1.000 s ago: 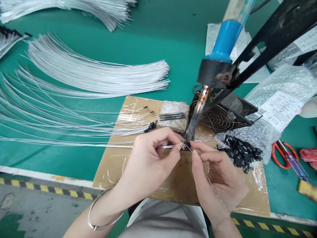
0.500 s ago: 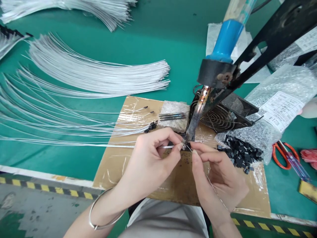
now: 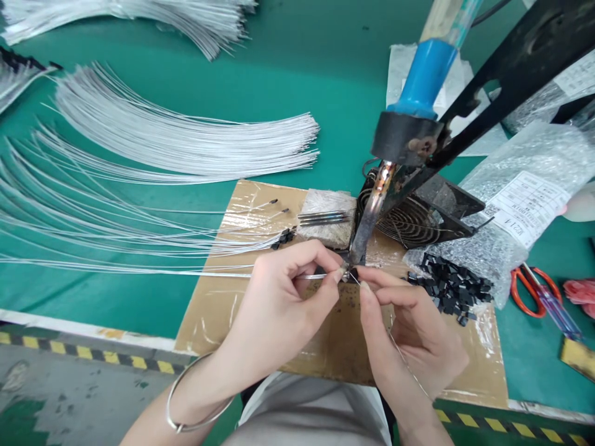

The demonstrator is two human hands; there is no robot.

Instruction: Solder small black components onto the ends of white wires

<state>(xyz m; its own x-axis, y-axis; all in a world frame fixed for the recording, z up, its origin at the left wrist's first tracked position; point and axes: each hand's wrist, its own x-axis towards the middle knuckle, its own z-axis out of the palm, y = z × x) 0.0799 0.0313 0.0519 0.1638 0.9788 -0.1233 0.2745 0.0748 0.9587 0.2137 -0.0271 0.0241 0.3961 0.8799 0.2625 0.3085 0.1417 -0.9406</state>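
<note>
My left hand [image 3: 290,297] pinches thin white wires [image 3: 227,274] close to their right end, under the tip of a soldering iron [image 3: 367,226]. Between thumb and fingers, my right hand [image 3: 404,325] grips a thin strand of solder wire [image 3: 409,368], whose length trails back over the palm. The solder's end meets the iron's tip beside a small black connector [image 3: 354,272], which lies at my right fingertips. The exact joint is partly hidden by my fingers. The iron is clamped in a black metal stand [image 3: 493,93].
Loose black connectors [image 3: 450,288] are heaped on the cardboard [image 3: 214,316] at right. Behind the iron stands a black fan [image 3: 409,217]. A pad [image 3: 325,232] holds several metal rods. White wire bundles [image 3: 186,136] lie left. Red-handled scissors [image 3: 537,291] and bubble wrap [image 3: 483,192] are at right.
Hardly anything differs. Both hands hold the same place at the iron's tip, with only a slight shift of the right hand.
</note>
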